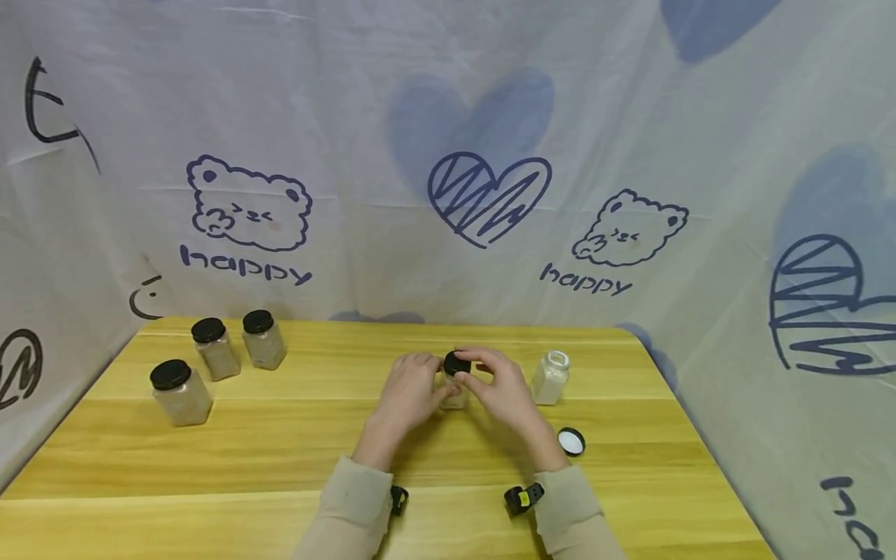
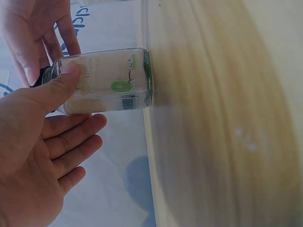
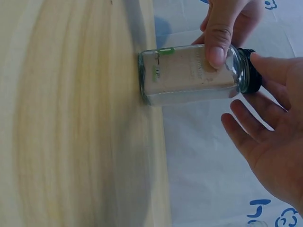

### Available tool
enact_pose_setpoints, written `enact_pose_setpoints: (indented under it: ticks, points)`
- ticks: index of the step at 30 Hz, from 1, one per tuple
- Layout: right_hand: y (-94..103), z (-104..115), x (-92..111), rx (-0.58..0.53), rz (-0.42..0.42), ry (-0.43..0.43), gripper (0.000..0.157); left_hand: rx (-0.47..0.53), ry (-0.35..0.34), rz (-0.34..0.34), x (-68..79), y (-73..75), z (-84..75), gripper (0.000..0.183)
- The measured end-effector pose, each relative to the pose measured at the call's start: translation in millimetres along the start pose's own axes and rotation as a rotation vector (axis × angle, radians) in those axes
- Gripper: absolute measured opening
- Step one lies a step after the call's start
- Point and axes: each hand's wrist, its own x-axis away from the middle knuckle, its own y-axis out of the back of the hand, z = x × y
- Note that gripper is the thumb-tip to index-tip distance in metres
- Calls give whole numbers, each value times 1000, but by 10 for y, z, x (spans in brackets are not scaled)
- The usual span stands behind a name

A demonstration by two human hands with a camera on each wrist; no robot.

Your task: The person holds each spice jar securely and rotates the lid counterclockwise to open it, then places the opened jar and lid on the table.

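A square glass spice jar (image 2: 106, 80) of pale brown powder stands upright on the table, with a green mark and printing on its label. My left hand (image 1: 411, 389) holds the jar's body, thumb across the label and fingers behind it. On top is a black screw lid (image 3: 251, 71), seated on the neck. My right hand (image 1: 500, 386) pinches that lid between thumb and fingers, its other fingers spread away from the glass. To the right stands an uncapped jar (image 1: 551, 379) of whitish powder. A loose black lid (image 1: 571, 441) lies near it, white inside facing up.
Three black-lidded jars of powder stand at the left of the wooden table (image 1: 280, 459): one nearer jar (image 1: 183, 395) and two behind, a middle jar (image 1: 218, 354) and a far jar (image 1: 264, 342). A printed white cloth (image 1: 364, 155) hangs behind and beside the table.
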Motion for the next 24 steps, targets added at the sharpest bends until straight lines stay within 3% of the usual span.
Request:
enact_pose_setpoints:
  ticks: [4, 12, 24]
  points:
    - [15, 26, -16, -10, -3, 18, 36, -1, 4, 4, 4, 9, -10, 47]
    - [-34, 42, -32, 56, -98, 60, 32, -25, -10, 1, -6, 6, -17, 47]
    - [-44, 58, 0, 151, -99, 121, 24, -45, -10, 11, 12, -14, -20, 49]
